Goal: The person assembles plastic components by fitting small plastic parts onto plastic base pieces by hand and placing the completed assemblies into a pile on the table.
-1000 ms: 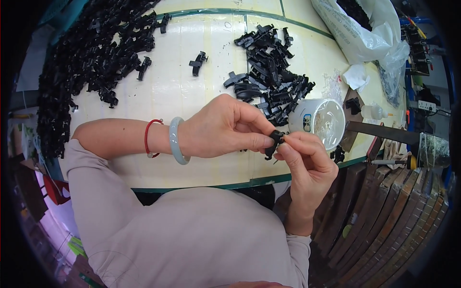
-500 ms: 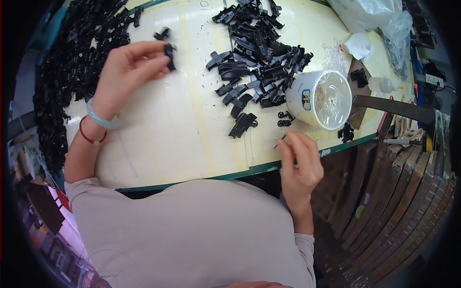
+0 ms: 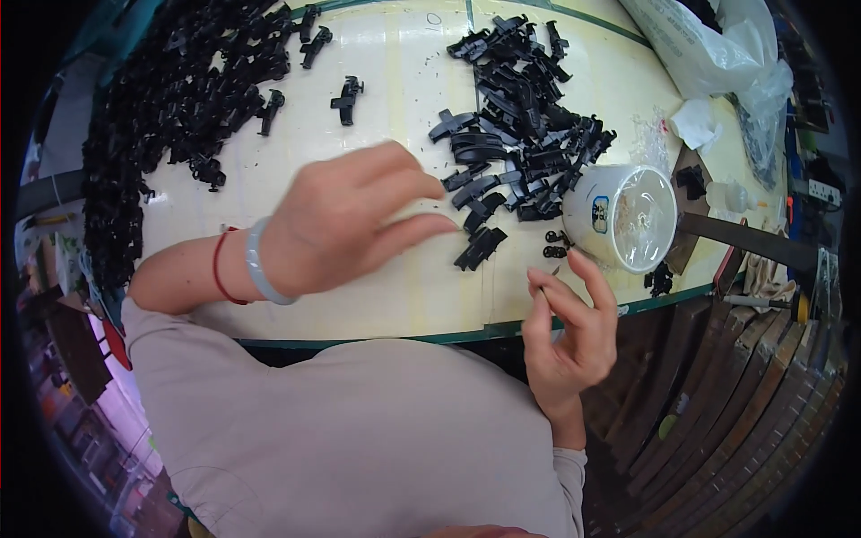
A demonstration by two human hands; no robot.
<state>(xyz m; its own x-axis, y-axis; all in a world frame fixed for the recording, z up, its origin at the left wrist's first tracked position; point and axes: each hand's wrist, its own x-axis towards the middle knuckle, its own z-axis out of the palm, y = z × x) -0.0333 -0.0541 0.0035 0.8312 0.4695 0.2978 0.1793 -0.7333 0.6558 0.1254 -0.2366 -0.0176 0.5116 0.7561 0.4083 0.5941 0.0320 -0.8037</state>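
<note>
My left hand (image 3: 354, 220), slightly blurred, is over the middle of the table with thumb and fingers apart and nothing seen between them. Just beyond its thumb lies a black plastic part (image 3: 481, 248), at the near end of a loose pile of black plastic parts (image 3: 529, 108). My right hand (image 3: 574, 327) hovers by the table's near edge, thumb and finger pinched on a thin dark pin (image 3: 556, 271). Small black wheels (image 3: 555, 251) lie just beyond it. Farther off, a single black clip-shaped part (image 3: 348, 100) rests by itself.
A large heap of black parts (image 3: 193, 90) covers the left side. Right of the pile stands a white tub (image 3: 596, 211) lined with clear plastic. A dark flat bar (image 3: 744, 235), a crumpled tissue (image 3: 696, 124) and a plastic bag (image 3: 708, 54) are at the right.
My left hand has let go of a black part at the left and swung right, toward the pile. My right hand still pinches the pin. The view has shifted slightly.
</note>
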